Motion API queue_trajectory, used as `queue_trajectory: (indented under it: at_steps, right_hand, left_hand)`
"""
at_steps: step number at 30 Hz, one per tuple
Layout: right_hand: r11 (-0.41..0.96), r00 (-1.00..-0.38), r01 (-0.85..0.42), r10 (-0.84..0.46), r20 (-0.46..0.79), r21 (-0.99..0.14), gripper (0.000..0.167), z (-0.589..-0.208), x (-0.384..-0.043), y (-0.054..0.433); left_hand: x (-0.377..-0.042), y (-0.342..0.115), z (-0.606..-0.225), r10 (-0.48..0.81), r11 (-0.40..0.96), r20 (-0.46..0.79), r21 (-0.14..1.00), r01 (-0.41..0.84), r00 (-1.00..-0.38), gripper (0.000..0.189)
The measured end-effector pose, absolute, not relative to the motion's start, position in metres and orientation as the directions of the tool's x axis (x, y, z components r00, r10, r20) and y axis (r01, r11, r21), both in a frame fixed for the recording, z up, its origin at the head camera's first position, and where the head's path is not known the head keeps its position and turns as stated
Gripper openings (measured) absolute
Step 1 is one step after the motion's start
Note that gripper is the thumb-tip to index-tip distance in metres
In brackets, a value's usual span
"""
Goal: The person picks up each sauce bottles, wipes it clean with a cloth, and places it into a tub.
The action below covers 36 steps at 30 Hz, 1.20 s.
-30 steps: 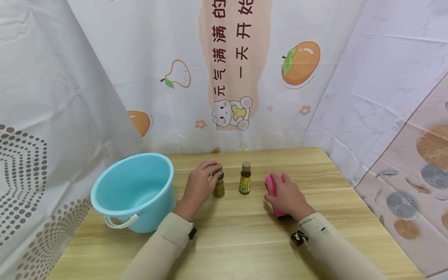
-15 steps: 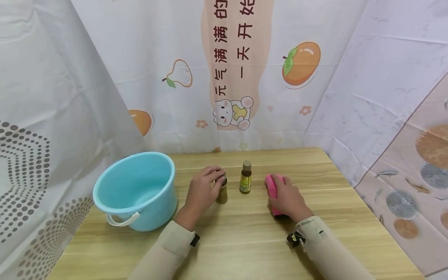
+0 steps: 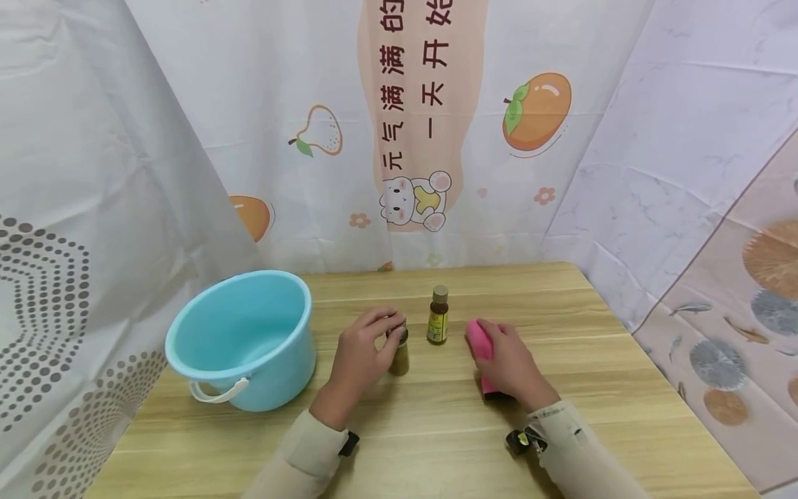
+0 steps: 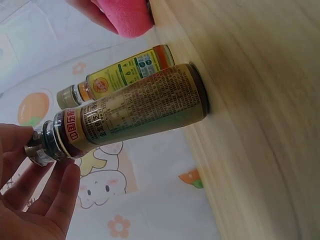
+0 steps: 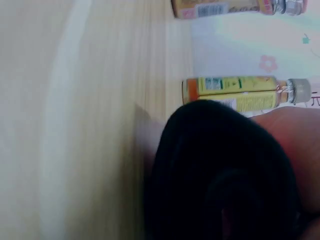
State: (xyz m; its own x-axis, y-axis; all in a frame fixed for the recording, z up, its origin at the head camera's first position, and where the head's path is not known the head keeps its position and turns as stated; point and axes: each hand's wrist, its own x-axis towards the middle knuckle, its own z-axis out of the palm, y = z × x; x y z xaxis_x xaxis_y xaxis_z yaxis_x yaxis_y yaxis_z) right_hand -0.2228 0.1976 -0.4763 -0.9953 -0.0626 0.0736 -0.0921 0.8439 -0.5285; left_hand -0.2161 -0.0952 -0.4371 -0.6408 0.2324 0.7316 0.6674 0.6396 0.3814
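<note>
My left hand (image 3: 361, 357) pinches the cap of a brown-labelled sauce bottle (image 3: 399, 362) between thumb and fingers. In the left wrist view this bottle (image 4: 137, 107) stands upright, its base right at the tabletop. Just behind it and to the right is a smaller bottle (image 3: 438, 324) with a yellow label and a dull brownish cap, touched by neither hand. Over on the right, my right hand (image 3: 512, 364) grips a long pink object (image 3: 480, 341) with a dark underside. Its black, rounded end (image 5: 215, 165) fills much of the right wrist view; its kind cannot be told.
A light blue bucket (image 3: 299, 350) with a white handle stands on the left of the wooden table (image 3: 424, 443). Printed curtains (image 3: 287, 208) hang close behind the table's back edge and along both sides.
My left hand has brought the brown-labelled sauce bottle nearer to me and slightly right. The right hand has shifted the pink object a little left and toward me.
</note>
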Motion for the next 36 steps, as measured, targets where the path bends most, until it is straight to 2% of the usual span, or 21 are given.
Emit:
queue_trajectory:
  at_steps: [9,20,30,36]
  right_hand:
    - [0.749,-0.987,-0.153,-0.086,0.134,-0.645,0.073,-0.477,-0.206,0.188]
    - [0.600,-0.992,-0.120,-0.109,0.067,-0.791,0.071,-0.477,-0.188,0.168]
    - [0.568,-0.970,-0.209,-0.226,0.094,-0.796,0.071,-0.483,-0.187,0.153]
    - [0.578,-0.948,-0.272,-0.297,0.112,-0.769,0.070,-0.483,-0.188,0.144]
  left_hand:
    - [-0.208,-0.091,-0.438,0.228,0.575,0.776,0.380,0.724,-0.588,0.018]
    - [-0.211,-0.085,-0.446,0.222,0.483,0.864,0.305,0.821,-0.452,0.016]
    - [-0.211,-0.082,-0.449,0.256,0.438,0.877,0.269,0.858,-0.406,0.017]
    - [-0.215,-0.088,-0.446,0.339,0.406,0.886,0.167,0.898,-0.318,0.021]
